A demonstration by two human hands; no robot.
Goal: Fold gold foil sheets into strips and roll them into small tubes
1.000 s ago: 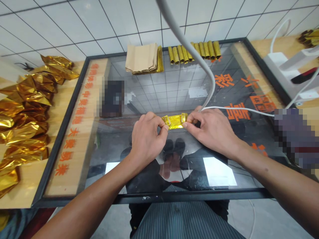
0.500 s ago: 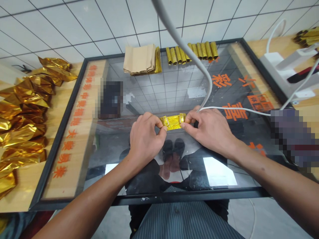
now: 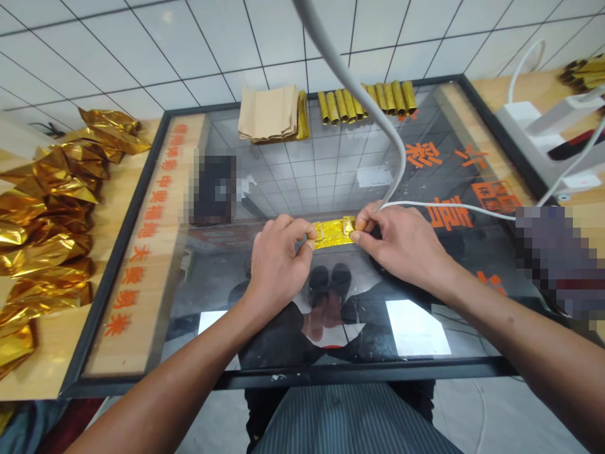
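A small folded piece of gold foil (image 3: 333,231) lies on the glass tabletop (image 3: 293,183) at the centre. My left hand (image 3: 278,261) pinches its left end between thumb and fingers. My right hand (image 3: 401,243) pinches its right end the same way. Both hands rest on the glass, knuckles up, with the foil stretched between them.
A heap of crumpled gold foil bags (image 3: 47,208) covers the wooden surface at the left. A stack of brown paper sheets (image 3: 268,113) and a row of rolled gold foil pieces (image 3: 366,99) lie at the far edge. White cables (image 3: 444,207) run rightward to a white device (image 3: 553,135).
Both hands keep their pinch on the foil piece. My left thumb has shifted slightly along the left end. The view has drifted a little.
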